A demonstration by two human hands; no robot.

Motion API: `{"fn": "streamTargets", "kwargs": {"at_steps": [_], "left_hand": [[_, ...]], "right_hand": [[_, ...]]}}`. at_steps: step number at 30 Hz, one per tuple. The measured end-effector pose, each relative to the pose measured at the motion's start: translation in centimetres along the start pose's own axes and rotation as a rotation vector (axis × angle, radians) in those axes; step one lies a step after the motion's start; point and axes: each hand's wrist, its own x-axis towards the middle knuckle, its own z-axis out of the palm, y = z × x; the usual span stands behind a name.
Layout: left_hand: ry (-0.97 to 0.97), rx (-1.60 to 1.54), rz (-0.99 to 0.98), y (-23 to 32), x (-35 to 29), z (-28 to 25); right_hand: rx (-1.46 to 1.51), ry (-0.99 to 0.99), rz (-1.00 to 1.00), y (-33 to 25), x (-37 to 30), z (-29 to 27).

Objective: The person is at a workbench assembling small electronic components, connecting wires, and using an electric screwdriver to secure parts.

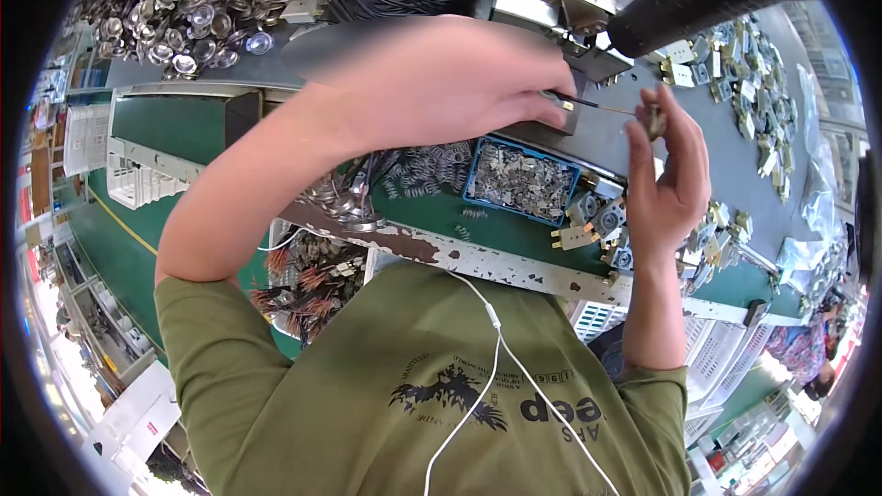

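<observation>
Slender black-and-copper strand (599, 107), upper right of centre, pinched by left hand (473, 75), small brownish metallic part (654, 122) gripped in right hand (671, 165), blue rectangular tray (512, 211) of silvery pieces (522, 179) placed near centre.

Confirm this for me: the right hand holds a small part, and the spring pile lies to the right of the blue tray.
One thing is wrong: the spring pile lies to the left of the blue tray, not to its right, as the head view shows. The right hand does hold a small part.
</observation>
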Motion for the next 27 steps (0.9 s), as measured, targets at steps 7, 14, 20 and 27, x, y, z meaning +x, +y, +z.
{"fn": "streamTargets", "kwargs": {"at_steps": [7, 14, 20, 27], "left_hand": [[0.064, 0.144, 0.104, -1.3, -0.1, 2.2], [0.051, 0.447, 0.214, -0.9, -1.0, 0.4], [0.119, 0.354, 0.169, -0.4, -0.7, 1.7], [0.153, 0.341, 0.071, 0.5, -0.5, 3.2]], "right_hand": [[0.788, 0.028, 0.349, -3.1, 1.2, 1.5], [0.37, -0.525, 0.497, -3.6, 4.4, -0.3], [0.453, -0.364, 0.407, -3.3, 2.7, -0.8], [0.302, -0.073, 0.257, -2.6, -1.2, 1.8]]}}
